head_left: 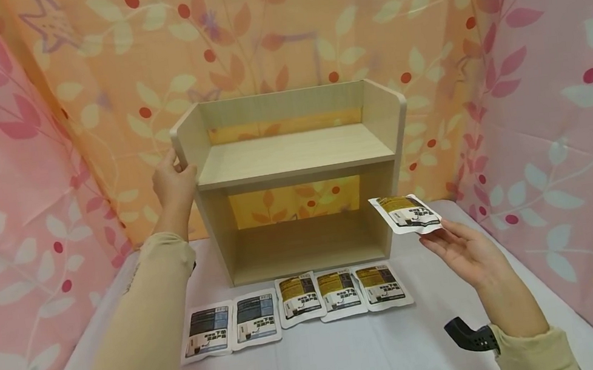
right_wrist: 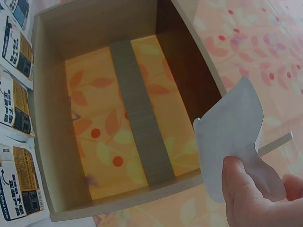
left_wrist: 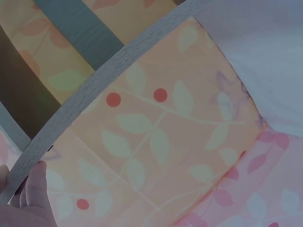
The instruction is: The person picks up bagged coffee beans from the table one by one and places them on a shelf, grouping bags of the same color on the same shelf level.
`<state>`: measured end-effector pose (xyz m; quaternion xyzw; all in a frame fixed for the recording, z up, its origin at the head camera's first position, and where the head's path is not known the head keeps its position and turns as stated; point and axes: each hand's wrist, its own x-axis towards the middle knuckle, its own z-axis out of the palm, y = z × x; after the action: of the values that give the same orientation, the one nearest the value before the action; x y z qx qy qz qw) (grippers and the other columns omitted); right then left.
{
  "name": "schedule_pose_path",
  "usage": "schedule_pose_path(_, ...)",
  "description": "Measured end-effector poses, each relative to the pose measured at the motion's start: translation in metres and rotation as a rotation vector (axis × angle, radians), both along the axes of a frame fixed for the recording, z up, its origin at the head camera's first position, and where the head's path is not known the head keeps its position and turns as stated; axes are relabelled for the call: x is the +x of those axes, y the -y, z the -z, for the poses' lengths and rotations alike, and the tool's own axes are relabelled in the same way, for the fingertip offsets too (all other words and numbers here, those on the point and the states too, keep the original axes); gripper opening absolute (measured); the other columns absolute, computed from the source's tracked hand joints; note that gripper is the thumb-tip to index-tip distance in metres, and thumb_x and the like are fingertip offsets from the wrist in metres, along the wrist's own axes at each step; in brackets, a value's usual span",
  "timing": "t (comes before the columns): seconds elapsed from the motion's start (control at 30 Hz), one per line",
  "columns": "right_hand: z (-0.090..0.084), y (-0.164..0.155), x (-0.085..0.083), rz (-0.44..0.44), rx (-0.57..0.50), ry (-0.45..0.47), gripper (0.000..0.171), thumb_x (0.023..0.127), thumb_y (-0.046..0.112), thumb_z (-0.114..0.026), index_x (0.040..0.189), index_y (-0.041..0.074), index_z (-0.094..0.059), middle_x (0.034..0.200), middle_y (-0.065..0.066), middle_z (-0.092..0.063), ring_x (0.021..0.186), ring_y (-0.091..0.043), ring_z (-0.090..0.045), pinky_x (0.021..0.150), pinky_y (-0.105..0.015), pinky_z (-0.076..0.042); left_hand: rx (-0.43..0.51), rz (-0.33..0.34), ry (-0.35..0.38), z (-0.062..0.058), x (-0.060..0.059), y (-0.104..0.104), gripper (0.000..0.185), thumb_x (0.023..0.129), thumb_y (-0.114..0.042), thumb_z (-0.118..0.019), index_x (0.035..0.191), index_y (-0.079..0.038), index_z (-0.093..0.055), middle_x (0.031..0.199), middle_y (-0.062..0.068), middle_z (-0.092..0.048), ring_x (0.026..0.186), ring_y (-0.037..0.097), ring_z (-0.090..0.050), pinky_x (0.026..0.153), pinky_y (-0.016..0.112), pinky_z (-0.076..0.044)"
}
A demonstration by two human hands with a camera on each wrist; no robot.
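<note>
Packet (head_left: 406,214) print — too small

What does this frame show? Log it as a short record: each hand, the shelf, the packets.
left hand: grips the left side panel of the wooden shelf
right hand: holds one yellow-label packet in front of the shelf's right side
shelf: upright on the white table, both levels bare
packets on table: five in a row before the shelf, two blue-label, three yellow-label

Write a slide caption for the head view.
Left hand grips pale wooden shelf; right hand holds white yellow-labelled sachet.
</note>
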<state>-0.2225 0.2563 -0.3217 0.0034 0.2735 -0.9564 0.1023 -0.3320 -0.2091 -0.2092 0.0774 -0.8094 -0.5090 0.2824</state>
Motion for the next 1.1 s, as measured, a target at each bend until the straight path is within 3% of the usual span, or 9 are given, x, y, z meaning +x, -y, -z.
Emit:
schedule_pose_path(0.43,-0.015,0.005,-0.001,0.004,-0.026,-0.035,0.036,0.101,0.003,-0.042,0.134,0.005,-0.027,0.108,-0.02,-0.06,0.097,-0.035,-0.064,0.104,-0.043,-0.031,0.014,0.015,0.011,0.0,0.001,-0.001,0.056,0.09,-0.007,-0.053,0.145,-0.017,-0.048,0.129,0.015,-0.06,0.118,0.022,-0.058,0.096,0.037,-0.047)
schedule_pose_path(0.7,-0.025,0.007,0.001,0.018,-0.077,-0.047,0.029,0.1,0.001,-0.044,0.126,0.006,-0.034,0.107,-0.022,-0.06,0.096,-0.038,-0.064,0.1,-0.047,-0.039,0.006,0.023,0.0,0.0,-0.001,-0.003,0.056,0.091,-0.007,-0.055,0.146,-0.014,-0.046,0.132,0.016,-0.059,0.12,0.023,-0.057,0.097,0.038,-0.046)
schedule_pose_path(1.1,-0.034,0.012,-0.001,0.003,-0.116,-0.076,0.018,0.099,-0.001,-0.044,0.118,-0.003,-0.043,0.108,-0.025,-0.061,0.099,-0.04,-0.064,0.094,-0.05,-0.046,-0.007,0.014,-0.008,-0.001,0.004,0.002,0.052,0.09,-0.005,-0.054,0.141,-0.014,-0.052,0.128,0.017,-0.061,0.118,0.023,-0.058,0.095,0.039,-0.048)
